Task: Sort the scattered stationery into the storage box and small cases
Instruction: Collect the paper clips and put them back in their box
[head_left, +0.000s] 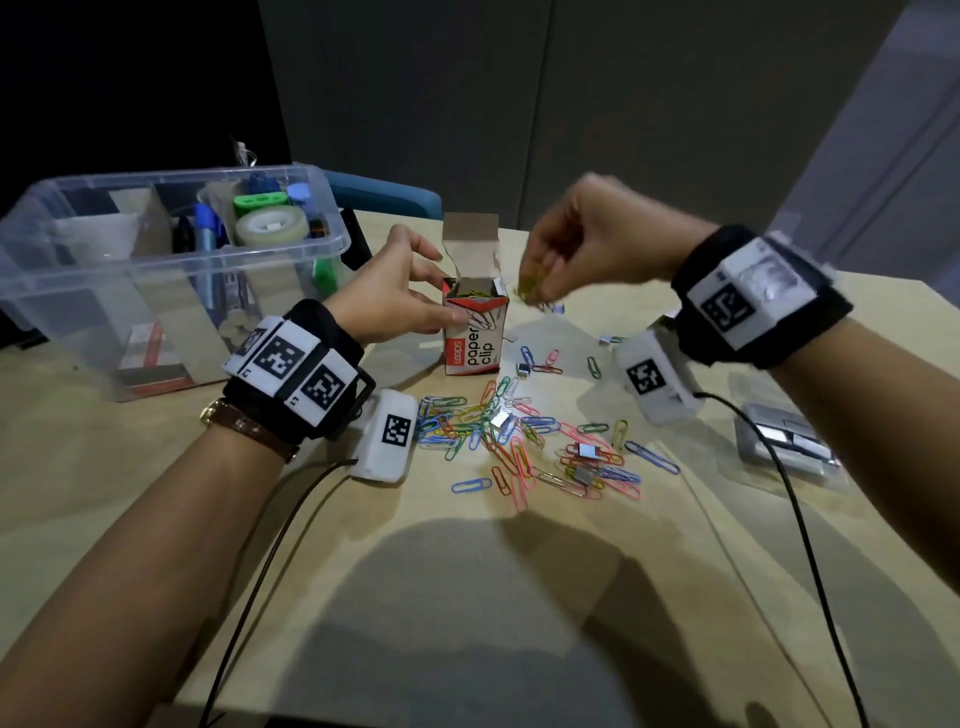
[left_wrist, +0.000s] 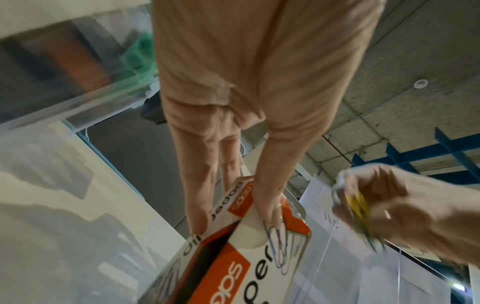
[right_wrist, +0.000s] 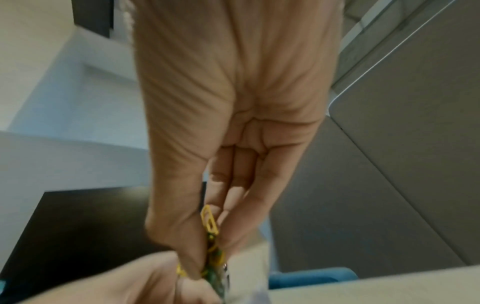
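Centrally, the paper clip box stands upright at mid-frame with its lid flap open, the left hand gripping its side. Just right of its mouth, the right hand pinches a bunch of clips — likely some snag the flap and spill onto the table.

Both forearms are stretched forward over the desk, each wrist wrapped in a black band with white marker blocks. The left hand is held side-on, its thumb and fingers closed around the top of an upright paper clip box. The right hand is raised, wrist bent downward, a bunch of paper clips pinched between thumb and fingertips.
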